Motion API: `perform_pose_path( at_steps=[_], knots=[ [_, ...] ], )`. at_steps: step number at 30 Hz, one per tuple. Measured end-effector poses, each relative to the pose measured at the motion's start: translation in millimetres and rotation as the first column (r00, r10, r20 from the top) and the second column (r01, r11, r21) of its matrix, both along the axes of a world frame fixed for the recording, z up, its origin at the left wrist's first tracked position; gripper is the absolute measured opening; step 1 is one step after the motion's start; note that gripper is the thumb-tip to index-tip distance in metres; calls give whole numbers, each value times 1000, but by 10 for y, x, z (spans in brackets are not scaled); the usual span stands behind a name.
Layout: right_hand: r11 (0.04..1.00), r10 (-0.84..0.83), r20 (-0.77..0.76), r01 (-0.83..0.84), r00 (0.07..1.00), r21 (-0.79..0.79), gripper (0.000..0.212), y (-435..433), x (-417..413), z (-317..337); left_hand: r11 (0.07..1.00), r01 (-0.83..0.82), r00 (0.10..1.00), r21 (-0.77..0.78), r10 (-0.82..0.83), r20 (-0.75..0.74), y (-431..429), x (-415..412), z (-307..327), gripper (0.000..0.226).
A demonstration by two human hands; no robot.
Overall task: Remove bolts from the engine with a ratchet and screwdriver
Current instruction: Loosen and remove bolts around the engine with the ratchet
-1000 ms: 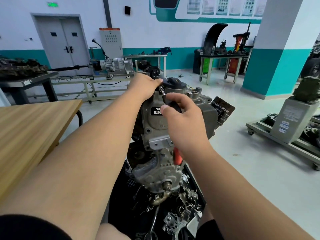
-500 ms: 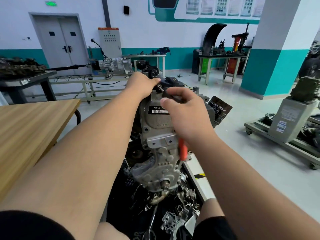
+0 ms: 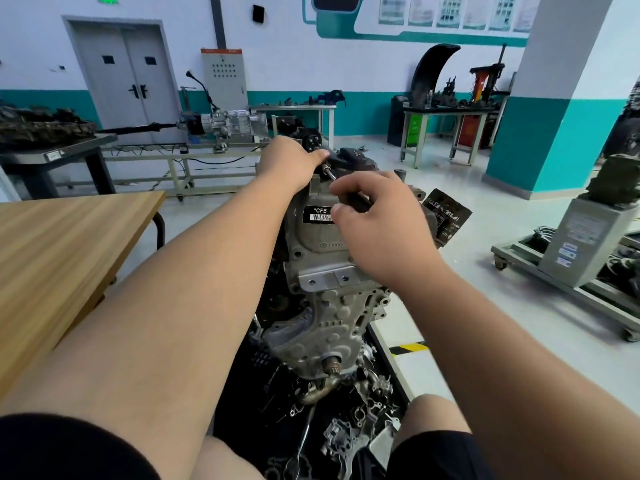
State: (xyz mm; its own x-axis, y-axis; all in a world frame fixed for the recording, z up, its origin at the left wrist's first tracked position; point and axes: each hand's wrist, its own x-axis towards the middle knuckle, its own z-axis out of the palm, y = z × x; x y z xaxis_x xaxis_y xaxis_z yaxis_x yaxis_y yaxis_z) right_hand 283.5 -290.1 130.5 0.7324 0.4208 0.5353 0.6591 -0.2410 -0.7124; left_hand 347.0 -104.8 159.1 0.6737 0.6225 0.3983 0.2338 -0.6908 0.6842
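Note:
A grey engine (image 3: 322,306) stands upright in front of me, with a black "CFB" label on its upper cover. My left hand (image 3: 289,164) grips the top of the engine, fingers curled over the tip of a screwdriver (image 3: 330,174). My right hand (image 3: 384,225) grips the screwdriver's dark handle, which points up and left toward the engine's top edge. The tip and any bolt under it are hidden by my left fingers. No ratchet shows clearly.
A wooden table (image 3: 59,244) lies at my left. Several loose metal parts (image 3: 349,431) sit in a black tray below the engine. A wheeled stand (image 3: 568,268) is at the right, a teal pillar (image 3: 554,133) behind it, workbenches along the far wall.
My right hand has turned on the screwdriver and risen slightly; the red handle end seen below it earlier is now hidden. My left hand stays on the engine top.

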Motion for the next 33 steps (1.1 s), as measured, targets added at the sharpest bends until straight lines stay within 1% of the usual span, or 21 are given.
perform_pose_path(
  at_steps=[2,3,5,6,8,10,12,14,15,16,18,19,20,21,22,23,24,26,28,30,33],
  knots=[
    [972,64,-218,-11,974,236,19,94,-96,-86,1000,-21,1000,-10,21,12,-14,1,4,53],
    [944,111,-300,-6,948,330,21,146,-150,-114,999,-26,1000,-25,27,16,-17,-1,5,53],
    [883,212,-402,2,891,470,20,246,-237,-144,998,-27,1000,-52,27,10,-15,-7,8,53],
    [864,241,-430,9,870,503,20,284,-261,-146,998,-22,1000,-59,22,-1,-17,-12,13,52],
    [858,250,-453,21,856,513,21,327,-273,-149,998,-5,1000,-58,4,-20,-19,-13,18,49],
    [878,216,-424,15,880,479,24,302,-242,-149,998,-9,1000,-62,8,-20,-2,0,15,50],
    [935,115,-300,-2,947,354,24,208,-165,-119,998,-15,1000,-66,13,-24,5,11,13,55],
    [993,0,-53,6,999,120,19,79,-67,-37,997,-4,1000,-78,3,-17,7,10,11,45],
    [999,-34,86,35,996,-19,18,19,-30,22,995,-7,1000,-98,6,-11,6,3,8,47],
    [983,-43,224,81,974,-164,18,-27,-5,75,994,-8,1000,-108,7,-8,2,-5,7,50],
    [878,-2,481,232,877,-419,23,-52,13,154,991,-5,1000,-134,5,-2,-1,-13,10,51],
    [806,44,575,311,817,-504,26,-42,10,176,988,0,1000,-153,0,0,-12,-20,18,50],
    [746,97,628,362,772,-559,28,-30,-4,193,986,7,1000,-167,-7,2,-32,-33,28,48],
    [709,139,649,383,748,-593,27,-21,-19,203,986,9,1000,-169,-9,1,-48,-42,37,46],
    [700,168,651,375,740,-607,26,-14,-32,203,986,8,1000,-165,-7,3,-58,-52,36,43],
    [720,177,632,339,754,-606,25,-12,-42,198,985,9,1000,-172,-7,8,-56,-59,22,41],
    [768,164,589,273,791,-580,24,-13,-45,194,978,16,1000,-209,-12,22,-43,-72,-5,42],
    [885,116,453,116,884,-452,20,-22,-47,190,946,51,996,-320,-27,80,-12,-105,-79,50],
    [953,66,342,43,937,-301,20,-22,-39,198,925,88,991,-368,-44,127,1,-119,-132,50],
    [980,48,241,1,969,-200,19,-23,-21,219,902,92,988,-422,-29,151,-14,-133,-138,43],
    [994,69,117,-59,991,-92,20,-23,-31,207,832,98,979,-545,18,204,-22,-149,-136,37]
  ],
)
